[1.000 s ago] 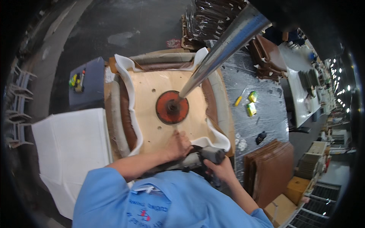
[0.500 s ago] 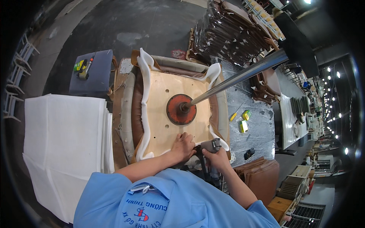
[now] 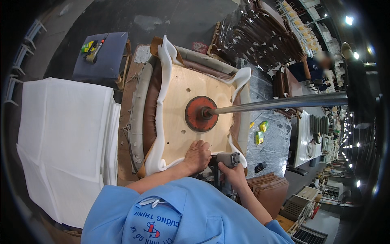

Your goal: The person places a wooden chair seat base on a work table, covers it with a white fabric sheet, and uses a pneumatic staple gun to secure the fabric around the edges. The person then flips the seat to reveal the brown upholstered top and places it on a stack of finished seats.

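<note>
A square seat panel with a bare plywood face [image 3: 174, 118] lies in front of me, edged by white padding [image 3: 163, 81] and brown cover material [image 3: 149, 110]. A red round press plate [image 3: 196, 116] on a metal rod [image 3: 284, 102] bears on its middle. My left hand [image 3: 198, 156] is closed at the panel's near edge, knuckles up; what its fingers grip is hidden. Just right of it, my right hand [image 3: 234, 174] is wrapped round a grey staple gun [image 3: 228, 159], whose nose points toward the left hand at that edge.
White sheets [image 3: 65, 138] are stacked on the left. Behind them a blue padded seat [image 3: 101, 57] bears small tools. Small yellow-green boxes [image 3: 260, 137] lie on the plastic-covered surface at right, near brown sheets [image 3: 270, 191]. Wrapped brown pieces [image 3: 260, 36] and another person [image 3: 310, 67] are farther back.
The whole view has shifted and turned, so the rod lies flatter across it. The other person shows more at the back right. Both hands stay at the panel's near edge, the staple gun still held.
</note>
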### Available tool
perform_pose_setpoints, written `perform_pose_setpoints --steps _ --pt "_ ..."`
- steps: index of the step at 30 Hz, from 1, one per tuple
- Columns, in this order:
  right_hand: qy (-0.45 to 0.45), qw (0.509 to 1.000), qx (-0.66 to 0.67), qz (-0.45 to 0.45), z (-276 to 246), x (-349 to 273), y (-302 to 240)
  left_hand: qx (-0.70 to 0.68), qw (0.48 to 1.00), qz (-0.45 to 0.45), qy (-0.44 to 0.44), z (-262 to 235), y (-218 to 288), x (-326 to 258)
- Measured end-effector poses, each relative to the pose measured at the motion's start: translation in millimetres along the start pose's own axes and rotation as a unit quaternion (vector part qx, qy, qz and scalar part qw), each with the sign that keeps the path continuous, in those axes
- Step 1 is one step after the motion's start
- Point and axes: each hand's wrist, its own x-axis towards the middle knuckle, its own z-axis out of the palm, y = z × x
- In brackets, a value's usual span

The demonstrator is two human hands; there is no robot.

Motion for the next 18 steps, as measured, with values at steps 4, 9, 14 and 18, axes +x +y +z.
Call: perform_pose_setpoints --steps 4,9,14,18 --pt "-0.004 1.0 -0.013 0.004 -2.5 5.7 -3.1 0.0 1.0 -0.003 0.001 0.7 1.0 3.5" --pt "-0.008 1.0 -0.019 0.01 -3.4 9.3 -7.1 0.009 1.0 0.001 0.018 4.1 1.6 5.7" --pt "-0.018 1.0 -0.015 -0.016 -2.6 11.9 -10.1 0.018 1.0 -0.001 0.022 7.9 1.4 5.7" --pt "-0.01 0.998 -0.054 -0.045 -3.7 12.1 -12.6 0.023 0.999 -0.007 0.025 8.2 3.6 6.8"
